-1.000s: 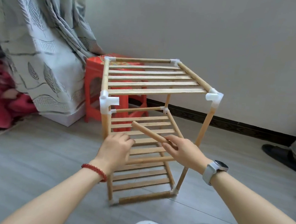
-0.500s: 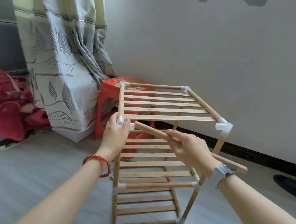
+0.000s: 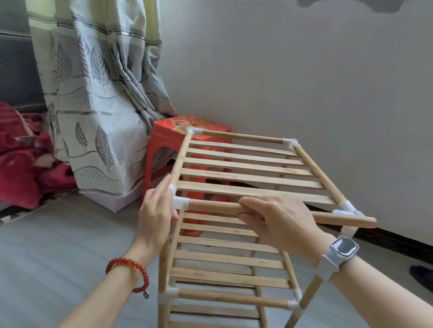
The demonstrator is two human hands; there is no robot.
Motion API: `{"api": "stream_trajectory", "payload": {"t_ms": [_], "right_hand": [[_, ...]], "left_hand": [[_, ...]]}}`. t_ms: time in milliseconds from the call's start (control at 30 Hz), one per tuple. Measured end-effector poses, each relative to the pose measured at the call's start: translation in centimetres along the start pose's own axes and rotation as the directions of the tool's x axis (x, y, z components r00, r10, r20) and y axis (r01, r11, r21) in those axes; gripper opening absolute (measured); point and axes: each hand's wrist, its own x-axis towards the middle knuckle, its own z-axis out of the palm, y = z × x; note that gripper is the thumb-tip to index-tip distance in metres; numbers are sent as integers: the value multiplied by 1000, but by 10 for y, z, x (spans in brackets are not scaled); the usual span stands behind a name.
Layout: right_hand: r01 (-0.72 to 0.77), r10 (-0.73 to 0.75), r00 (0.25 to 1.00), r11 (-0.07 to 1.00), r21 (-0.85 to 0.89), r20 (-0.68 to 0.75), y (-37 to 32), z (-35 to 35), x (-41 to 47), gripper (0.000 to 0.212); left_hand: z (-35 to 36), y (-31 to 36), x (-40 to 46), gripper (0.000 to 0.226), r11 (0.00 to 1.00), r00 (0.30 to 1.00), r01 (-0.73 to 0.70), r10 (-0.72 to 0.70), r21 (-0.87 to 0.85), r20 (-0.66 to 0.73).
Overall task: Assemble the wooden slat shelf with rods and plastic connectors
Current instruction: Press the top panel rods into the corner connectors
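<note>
The wooden shelf (image 3: 235, 221) stands on the grey floor (image 3: 31, 263), close to the white wall (image 3: 330, 82) and just in front of a red stool (image 3: 177, 136). It looks almost built. Three levels of slats show — a top one, a middle one and a low one near the floor — and upright rods join them at the corners with white plastic connectors.

The last piece seems to be the front rod (image 3: 218, 207) of the top level. The right hand (image 3: 282, 223) has its fingers curled around this rod near its middle. The rod's left end goes into the front left connector (image 3: 180, 202). The left hand (image 3: 156, 216) holds that corner, with its fingers against the connector and the post below it, to keep it from moving.

The rod's right end is not in yet. It pokes out past the front right connector (image 3: 348, 212) and lies in front of it, not inside it. So the job left, as far as one can see, is to line that end up with the hole and push it in — and maybe press the corners tight after that.

A leaf-patterned curtain (image 3: 97, 79) hangs at the left, with a red blanket (image 3: 5, 152) beside it. The person wears a red bead bracelet (image 3: 130, 269) and a watch (image 3: 343, 248).
</note>
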Motion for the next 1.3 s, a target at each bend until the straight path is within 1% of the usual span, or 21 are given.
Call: {"api": "stream_trajectory", "payload": {"t_ms": [133,267,367,400,467,533,600,633,700,767,833,867,900,933,967,1000,1033,1067,1167,1233,1300], "right_hand": [[-55,52,994,998,23,93,-12,5,11,29],[-163,140,976,977,135,166,-29,14,15,29],[-214,165,960,953,213,224,-28,13,22,29],[-220,165,959,946,236,231,-27,12,23,29],[-205,156,965,951,232,211,-26,12,23,30],[-166,131,975,966,196,180,-27,13,19,32],[-159,131,983,956,247,127,-24,12,8,35],[-163,150,987,942,292,66,-20,10,1,36],[-188,242,962,923,336,-125,-6,2,-20,36],[-262,379,873,895,362,-307,14,-8,-41,29],[-455,597,724,791,409,-347,37,-23,-58,22],[-570,718,629,687,451,-299,52,-29,-64,23],[-662,825,538,539,520,-170,63,-31,-65,25],[-723,889,457,350,595,33,72,-34,-67,31],[-749,879,405,161,643,252,79,-35,-70,38],[-750,824,385,18,661,415,83,-37,-73,40],[-741,776,384,-64,668,500,84,-39,-78,40],[-727,749,399,-94,680,529,82,-39,-79,38],[-695,733,456,-61,716,505,78,-46,-83,31],[-699,695,487,-53,713,530,75,-50,-85,27],[-687,631,512,-106,719,583,67,-53,-90,31]], "left_hand": [[-2,2,9,41,997,998,57,-58,-53,-15],[-3,1,10,41,994,997,79,-80,-71,-12],[-4,-1,14,41,995,997,77,-77,-67,13],[-4,0,15,41,996,997,75,-74,-49,20],[-6,0,16,42,996,999,47,-47,71,6],[-8,1,14,41,968,999,9,3,253,-47],[-8,5,9,36,897,988,-78,128,436,-87],[-6,9,6,35,843,975,-135,206,521,-80],[8,21,-3,34,748,940,-280,340,602,16],[26,35,-15,39,674,890,-433,426,599,165],[52,47,-33,39,570,804,-579,516,582,295],[66,51,-40,36,523,760,-636,554,567,340],[77,54,-47,34,502,732,-671,565,547,380],[91,57,-53,36,499,717,-692,557,522,418],[104,60,-57,40,508,716,-697,524,507,460],[117,61,-60,47,517,723,-691,477,505,500],[128,62,-63,52,522,728,-682,415,512,546],[134,58,-65,52,505,721,-687,391,522,572],[138,48,-67,38,403,638,-770,496,495,588],[128,41,-63,33,390,605,-794,573,466,553],[114,36,-57,32,411,591,-805,621,428,515]]}}
